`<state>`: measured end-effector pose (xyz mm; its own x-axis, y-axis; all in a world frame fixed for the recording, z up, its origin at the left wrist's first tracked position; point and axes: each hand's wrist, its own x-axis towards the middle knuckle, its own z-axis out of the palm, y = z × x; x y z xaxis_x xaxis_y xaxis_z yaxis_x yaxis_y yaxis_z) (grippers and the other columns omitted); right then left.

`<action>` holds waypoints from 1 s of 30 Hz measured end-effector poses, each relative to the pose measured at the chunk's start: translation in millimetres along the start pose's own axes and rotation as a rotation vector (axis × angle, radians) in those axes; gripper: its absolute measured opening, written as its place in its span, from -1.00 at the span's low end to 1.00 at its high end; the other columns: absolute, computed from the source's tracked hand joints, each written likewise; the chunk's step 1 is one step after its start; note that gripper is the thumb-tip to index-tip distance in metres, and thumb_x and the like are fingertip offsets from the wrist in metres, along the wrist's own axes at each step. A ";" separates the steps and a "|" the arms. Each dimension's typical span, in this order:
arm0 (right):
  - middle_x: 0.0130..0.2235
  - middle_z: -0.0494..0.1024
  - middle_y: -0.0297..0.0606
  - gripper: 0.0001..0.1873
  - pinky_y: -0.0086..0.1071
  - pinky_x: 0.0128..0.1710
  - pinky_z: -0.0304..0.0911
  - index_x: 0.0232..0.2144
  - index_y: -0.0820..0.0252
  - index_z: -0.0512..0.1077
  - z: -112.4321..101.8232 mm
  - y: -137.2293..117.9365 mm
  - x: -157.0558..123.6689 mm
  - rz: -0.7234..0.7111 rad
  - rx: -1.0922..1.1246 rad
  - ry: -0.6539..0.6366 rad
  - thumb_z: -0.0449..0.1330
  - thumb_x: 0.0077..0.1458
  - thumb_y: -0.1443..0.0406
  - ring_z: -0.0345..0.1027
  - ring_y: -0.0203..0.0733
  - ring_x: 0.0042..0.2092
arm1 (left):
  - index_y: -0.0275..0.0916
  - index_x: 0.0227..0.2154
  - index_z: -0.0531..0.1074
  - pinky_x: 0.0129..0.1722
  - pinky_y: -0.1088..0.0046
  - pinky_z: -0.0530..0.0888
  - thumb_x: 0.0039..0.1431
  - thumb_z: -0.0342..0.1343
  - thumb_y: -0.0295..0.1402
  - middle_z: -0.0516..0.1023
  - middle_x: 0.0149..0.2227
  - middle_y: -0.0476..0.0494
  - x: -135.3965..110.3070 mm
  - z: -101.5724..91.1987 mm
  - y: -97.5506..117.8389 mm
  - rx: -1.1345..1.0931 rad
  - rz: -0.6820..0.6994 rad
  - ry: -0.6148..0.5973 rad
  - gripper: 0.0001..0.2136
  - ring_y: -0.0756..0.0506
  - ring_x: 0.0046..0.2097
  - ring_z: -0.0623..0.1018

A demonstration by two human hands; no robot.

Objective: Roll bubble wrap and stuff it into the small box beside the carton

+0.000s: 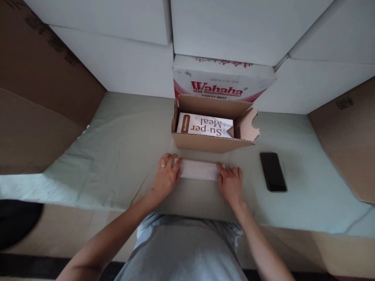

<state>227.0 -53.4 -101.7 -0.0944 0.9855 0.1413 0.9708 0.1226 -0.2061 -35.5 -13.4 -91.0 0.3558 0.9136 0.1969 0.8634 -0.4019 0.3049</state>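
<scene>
A flat white strip, which looks like bubble wrap folded into a long rectangle, lies on the green cloth in front of me. At its left end my left hand, with a ring on one finger, is closed with thumb and fingers on it. My right hand pinches the right end, its fingers curled. Just beyond the strip stands an open brown cardboard box. Inside that box sits a white carton printed "Su-per Meal", its lettering upside down from here.
A black phone lies to the right. Behind the open box is a "Wahaha" box among stacked white boxes. Large brown cartons stand at left and right. The green cloth ends near my body.
</scene>
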 end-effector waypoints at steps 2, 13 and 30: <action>-0.40 0.52 -0.13 -0.54 0.17 0.07 0.00 0.05 0.19 0.34 0.1 0.0 1.1 -0.003 -0.032 -0.017 -0.02 0.09 0.38 0.29 0.01 -0.21 | -0.28 0.05 0.28 0.10 0.00 0.26 0.14 -0.02 -0.49 0.31 0.10 -0.34 -1.2 -2.5 14.7 -0.047 0.094 -0.032 -0.62 -0.32 0.19 0.21; -0.35 0.50 -0.25 -0.57 -0.01 0.04 0.19 0.04 0.11 0.31 -24.5 -15.8 -29.5 0.129 0.555 -0.068 -0.01 0.09 0.37 0.39 -0.14 -0.25 | -0.34 0.18 0.11 0.23 -0.08 0.01 0.16 -0.02 -0.35 0.15 0.25 -0.40 -2.6 32.6 60.3 -0.167 0.270 -0.303 -0.49 -0.30 0.31 0.04; -0.31 0.55 -0.28 -0.64 0.01 0.11 0.21 -0.29 0.11 0.35 -38.9 -34.5 -33.3 -0.393 0.579 -0.117 0.05 -0.18 0.52 0.44 -0.15 -0.16 | -0.30 -0.09 0.36 0.01 0.19 0.39 0.11 0.04 -0.41 0.49 -0.12 -0.29 -37.9 8.7 46.0 -0.419 0.469 -0.277 -0.72 -0.21 -0.03 0.44</action>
<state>205.2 -95.0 -61.6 -0.4684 0.8576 0.2123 0.5896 0.4824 -0.6478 -6.1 -65.9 -92.5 0.7850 0.5965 0.1674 0.4041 -0.6977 0.5915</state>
